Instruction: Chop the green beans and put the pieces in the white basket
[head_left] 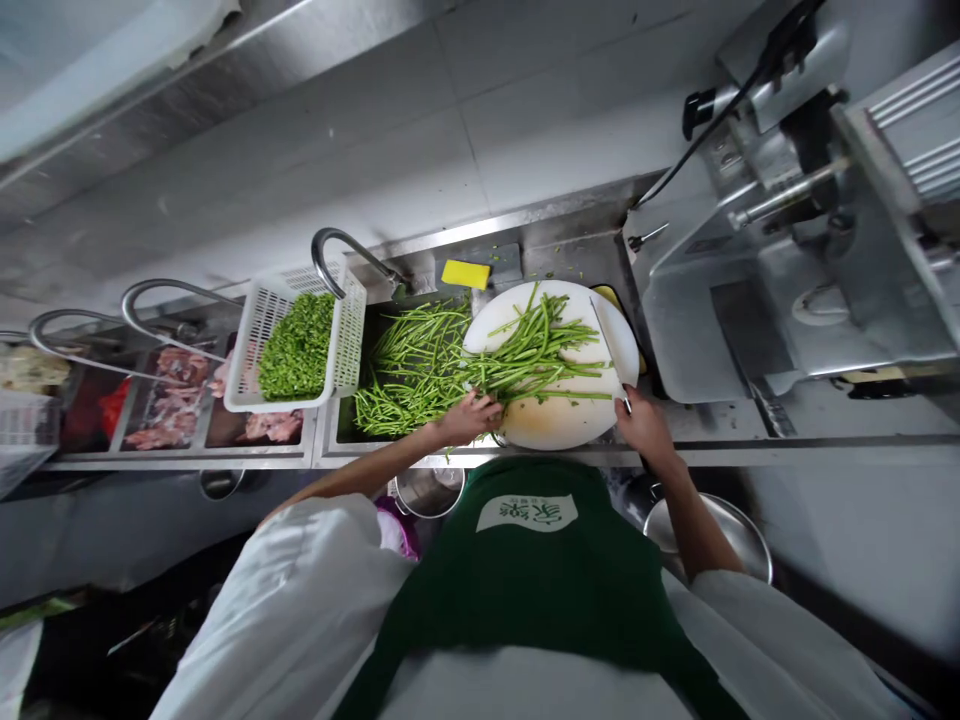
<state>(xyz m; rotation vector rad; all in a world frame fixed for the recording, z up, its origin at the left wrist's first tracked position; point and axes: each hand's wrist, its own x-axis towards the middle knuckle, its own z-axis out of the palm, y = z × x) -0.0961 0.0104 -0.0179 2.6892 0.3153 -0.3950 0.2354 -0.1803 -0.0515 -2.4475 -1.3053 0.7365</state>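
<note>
A round white chopping board [551, 428] carries a bundle of long green vegetable stalks [544, 355], lying roughly crosswise. My left hand [472, 415] is at the board's left edge, its fingers curled over the near side of the stalks. At the right side of the board, my right hand [643, 428] is closed round the handle of a kitchen knife [609, 342]. The blade points away from me, edge-on to the camera, just past the stalks' right ends. More stalks [416, 365] fill the sink left of the board.
A white plastic basket [349, 345] of chopped greens [300, 350] stands left of the stalks. Beyond it are compartments with raw meat [169, 400]. Curved taps [326, 240] overhang the sinks. A yellow sponge [465, 274] lies behind the board; a metal slicing machine [795, 250] stands at right.
</note>
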